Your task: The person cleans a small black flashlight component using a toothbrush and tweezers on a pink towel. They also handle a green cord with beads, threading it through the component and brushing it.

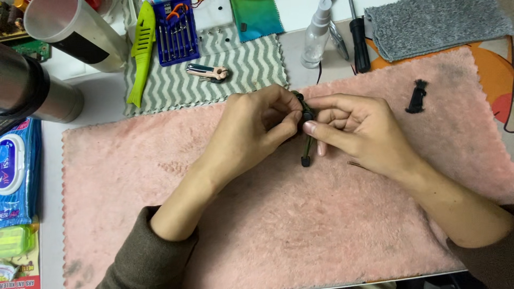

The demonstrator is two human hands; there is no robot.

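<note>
My left hand [257, 126] and my right hand [356, 128] meet over the upper middle of a pink fluffy cloth [267, 214]. Between their fingertips they pinch a small dark green-and-black object [307, 134], narrow and upright, with a black tip hanging down towards the cloth. Most of the object is hidden by my fingers. Both thumbs and forefingers press on its upper part. A thin dark pin or wire [357, 165] lies on the cloth just under my right hand.
A small black piece [416, 96] lies on the cloth at the right. Behind are a zigzag cloth [251, 64] with a blue screwdriver set [175, 32], a green fish-shaped tool [140, 51], nail clippers [208, 72], a spray bottle [316, 35], a grey towel [433, 24] and a plastic cup [69, 32].
</note>
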